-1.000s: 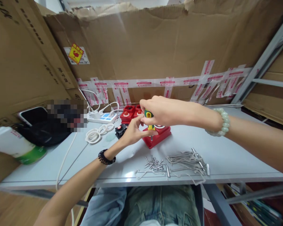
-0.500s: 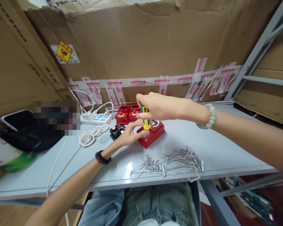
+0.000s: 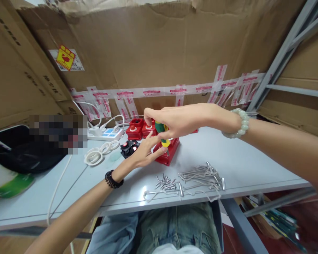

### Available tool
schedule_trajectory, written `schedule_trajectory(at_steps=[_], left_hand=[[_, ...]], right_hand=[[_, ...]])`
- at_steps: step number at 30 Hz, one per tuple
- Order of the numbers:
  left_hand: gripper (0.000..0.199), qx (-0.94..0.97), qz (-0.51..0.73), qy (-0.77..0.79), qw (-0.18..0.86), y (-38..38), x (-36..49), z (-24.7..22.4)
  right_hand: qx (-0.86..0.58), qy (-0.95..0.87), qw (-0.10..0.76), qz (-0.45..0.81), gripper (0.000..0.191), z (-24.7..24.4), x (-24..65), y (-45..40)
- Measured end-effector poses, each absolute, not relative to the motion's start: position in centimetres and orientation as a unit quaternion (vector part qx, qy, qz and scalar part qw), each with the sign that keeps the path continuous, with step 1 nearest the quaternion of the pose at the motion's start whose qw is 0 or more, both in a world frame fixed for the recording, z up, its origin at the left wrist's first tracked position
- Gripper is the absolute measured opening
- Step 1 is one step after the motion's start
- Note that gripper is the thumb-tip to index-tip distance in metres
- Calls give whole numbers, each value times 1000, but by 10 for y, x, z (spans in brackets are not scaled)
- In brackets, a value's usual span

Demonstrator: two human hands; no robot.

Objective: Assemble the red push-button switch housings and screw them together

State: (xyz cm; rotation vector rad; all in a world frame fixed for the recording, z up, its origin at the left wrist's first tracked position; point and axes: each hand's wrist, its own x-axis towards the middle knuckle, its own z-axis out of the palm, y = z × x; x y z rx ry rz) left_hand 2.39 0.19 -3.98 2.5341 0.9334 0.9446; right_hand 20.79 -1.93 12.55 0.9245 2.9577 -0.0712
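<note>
My right hand (image 3: 184, 120) is wrapped round the green-and-yellow handle of a screwdriver (image 3: 165, 143). The shaft points down at the near part of a red box (image 3: 173, 148) on the table; whether the tip sits in a screw is too small to tell. From the left, my left hand (image 3: 145, 152) holds the side of that box, its thumb close to the shaft and its index finger reaching up near the right hand. Part of the box's top is hidden by both hands. Several loose screws (image 3: 165, 182) lie in a pile nearer to me.
Other red boxes (image 3: 134, 129) stand behind. Black round-topped parts (image 3: 129, 149) and white rings (image 3: 94, 156) lie leftward, by a plugged-in power strip (image 3: 108, 134). Metal rods with cords (image 3: 201, 174) lie at front right. A phone (image 3: 12, 135) rests on a black bag far left.
The screwdriver has gone from nearly upright to a tilt, its handle leaning left, as my right hand turned. The view has shifted slightly right. My left hand stays at the red box.
</note>
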Motion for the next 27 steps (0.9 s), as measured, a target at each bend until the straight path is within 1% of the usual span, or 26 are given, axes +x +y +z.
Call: schedule_trajectory(at_steps=[4, 6, 9, 11, 14, 17, 19, 23, 25, 27], left_hand=[[30, 867, 353, 312, 163, 1, 27, -38], [24, 861, 371, 308, 163, 1, 30, -38], [20, 851, 407, 299, 143, 1, 35, -38], [18, 844, 427, 295, 138, 1, 36, -38], [18, 843, 428, 288, 153, 0, 36, -36], [17, 849, 407, 282, 183, -1, 35, -34], [17, 846, 404, 289, 194, -2, 35, -33], [16, 831, 421, 314, 184, 1, 38, -36], [19, 823, 435, 316, 183, 2, 40, -38], [23, 821, 442, 309, 189, 2, 40, -39]], right_hand=[[294, 955, 24, -20, 23, 125, 209, -19], [321, 947, 6, 22, 18, 121, 209, -19], [349, 933, -39, 76, 21, 113, 209, -16], [327, 941, -56, 63, 20, 109, 211, -13], [264, 963, -48, 8, 10, 111, 213, -11], [278, 960, -2, -28, 16, 117, 213, -13], [323, 946, 9, -14, 20, 117, 212, -15], [347, 933, -54, 78, 26, 109, 212, -13], [329, 939, -66, 72, 25, 106, 212, -11], [305, 950, -56, 35, 25, 106, 213, -10]])
